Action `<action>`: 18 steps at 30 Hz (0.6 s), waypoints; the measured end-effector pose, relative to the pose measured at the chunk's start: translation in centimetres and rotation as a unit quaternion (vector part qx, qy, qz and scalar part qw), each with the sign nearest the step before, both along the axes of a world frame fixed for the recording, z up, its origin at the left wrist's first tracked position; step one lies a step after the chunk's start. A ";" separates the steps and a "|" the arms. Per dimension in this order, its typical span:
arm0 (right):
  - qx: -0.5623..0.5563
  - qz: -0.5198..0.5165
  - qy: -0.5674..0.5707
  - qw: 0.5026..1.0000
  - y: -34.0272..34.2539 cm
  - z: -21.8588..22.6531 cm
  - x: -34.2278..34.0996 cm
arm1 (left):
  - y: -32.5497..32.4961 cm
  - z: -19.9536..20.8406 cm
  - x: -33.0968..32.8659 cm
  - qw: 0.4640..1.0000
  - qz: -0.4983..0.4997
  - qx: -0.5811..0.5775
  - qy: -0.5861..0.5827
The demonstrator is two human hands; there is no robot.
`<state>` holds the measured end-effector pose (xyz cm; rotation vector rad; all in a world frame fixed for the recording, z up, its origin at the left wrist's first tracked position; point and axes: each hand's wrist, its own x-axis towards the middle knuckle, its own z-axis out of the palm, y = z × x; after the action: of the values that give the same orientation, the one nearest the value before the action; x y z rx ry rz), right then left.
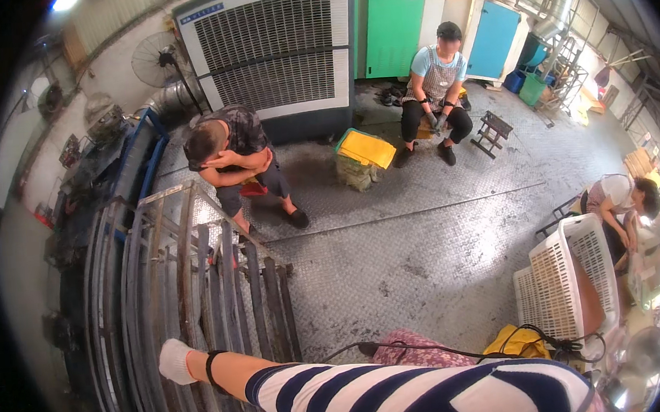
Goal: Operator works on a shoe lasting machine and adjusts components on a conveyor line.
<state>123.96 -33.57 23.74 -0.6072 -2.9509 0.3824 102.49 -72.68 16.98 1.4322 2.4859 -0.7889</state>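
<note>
My right arm, in a navy-and-white striped sleeve, stretches across the bottom of the picture from the lower right to the left. A dark band circles the forearm. My right hand (176, 361), in a white glove, is over the bars of a metal rack (186, 277). It looks rounded, and its fingers are hidden, so whether it grips a bar cannot be made out. My left hand is out of the picture. Just beyond the arm lie pink patterned cloth (418, 347), a dark shoe tip, a yellow cloth (517, 341) and a black cable (462, 350).
Three people sit around: one at the left (246, 154), head on a hand, one at the back (438, 83) in gloves, one at the right (613, 205). White plastic baskets (553, 282), a stool with yellow cloth (366, 148), a small metal stand (491, 132) and a large air cooler (274, 57) surround the floor.
</note>
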 end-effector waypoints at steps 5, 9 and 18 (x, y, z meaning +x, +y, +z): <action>-0.022 0.004 -0.004 1.000 1.1 -0.1 0.7 | -2.2 0.2 -0.4 0.999 0.021 -0.022 0.013; -0.035 0.006 -0.038 0.999 1.5 0.4 1.0 | -3.5 -0.6 -0.1 0.998 0.044 -0.035 0.017; -0.055 -0.019 -0.014 0.998 1.7 0.1 0.3 | -4.3 1.0 0.8 0.996 0.036 -0.069 0.041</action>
<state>124.30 -31.90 23.84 -0.6850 -2.9556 0.5393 103.28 -76.99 18.02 1.2816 2.4703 -1.0025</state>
